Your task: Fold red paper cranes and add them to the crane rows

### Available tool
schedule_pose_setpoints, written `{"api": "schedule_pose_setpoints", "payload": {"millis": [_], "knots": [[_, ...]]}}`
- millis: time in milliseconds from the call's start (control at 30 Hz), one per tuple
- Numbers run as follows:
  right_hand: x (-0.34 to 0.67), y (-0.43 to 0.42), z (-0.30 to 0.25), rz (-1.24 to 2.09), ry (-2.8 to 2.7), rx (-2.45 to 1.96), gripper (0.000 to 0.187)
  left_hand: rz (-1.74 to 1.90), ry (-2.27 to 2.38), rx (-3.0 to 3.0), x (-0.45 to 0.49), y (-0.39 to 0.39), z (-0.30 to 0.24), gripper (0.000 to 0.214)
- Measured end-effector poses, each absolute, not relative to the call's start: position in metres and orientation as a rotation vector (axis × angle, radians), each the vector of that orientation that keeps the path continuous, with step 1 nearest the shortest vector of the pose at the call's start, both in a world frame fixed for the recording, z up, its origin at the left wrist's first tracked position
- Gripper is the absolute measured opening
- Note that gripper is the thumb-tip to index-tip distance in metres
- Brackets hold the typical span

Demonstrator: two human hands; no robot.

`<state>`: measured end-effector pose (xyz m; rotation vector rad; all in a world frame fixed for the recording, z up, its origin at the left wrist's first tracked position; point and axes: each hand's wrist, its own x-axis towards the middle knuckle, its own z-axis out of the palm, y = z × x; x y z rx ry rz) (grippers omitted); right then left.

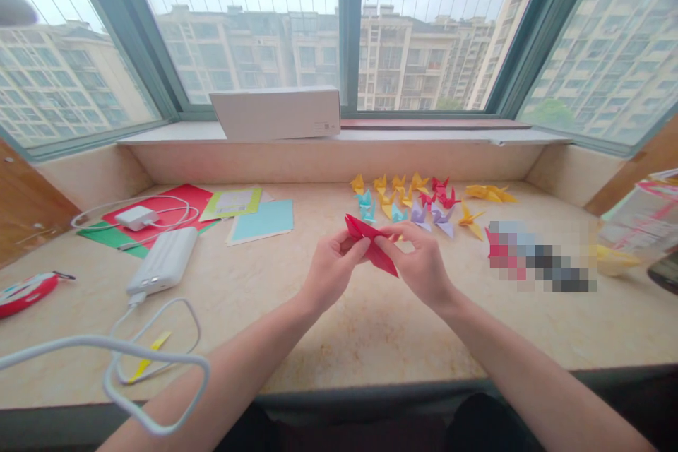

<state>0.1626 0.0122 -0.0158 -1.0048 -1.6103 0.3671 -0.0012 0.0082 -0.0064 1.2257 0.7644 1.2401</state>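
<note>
A folded piece of red origami paper (pixel 385 263) is held above the counter between both hands. My left hand (pixel 335 261) pinches its left side, thumb on top. At its right side my right hand (pixel 418 258) grips it in the same way, with the thumb pressed near the middle. Some of the fingers are hidden behind the paper. Just beyond the hands stand several folded paper cranes: yellow ones (pixel 419 182), blue ones (pixel 365 206), red ones (pixel 441 191) and purple ones (pixel 442 217).
To the left lie coloured paper sheets (pixel 263 221), a white charger (pixel 136 217), a white power bank (pixel 163 261) and a looped white cable (pixel 159 352). A white box (pixel 278 114) stands on the window ledge. Blurred items (pixel 540 254) lie at the right.
</note>
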Motion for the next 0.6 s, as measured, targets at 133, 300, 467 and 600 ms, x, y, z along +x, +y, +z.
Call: {"api": "schedule_pose_setpoints", "payload": {"millis": [133,300,467,600], "knots": [[0.1631,0.0100,-0.0103,0.551,-1.585,-0.971,0.020,1.191,0.761,1.356,-0.0005,0.0074,-0.0068,0.028],[0.1655,0.0105,-0.0075,0.737,-1.508,-0.985,0.021,1.097,0.846,1.508,0.0005,0.0041,-0.0070,0.031],[0.1661,0.0127,-0.0084,0.963,-1.376,-0.944,0.024,1.067,0.875,1.521,0.0001,0.0033,-0.0063,0.035],[0.1663,0.0130,-0.0074,1.112,-1.294,-0.876,0.025,1.051,0.881,1.605,-0.0006,0.0041,-0.0086,0.030]]}}
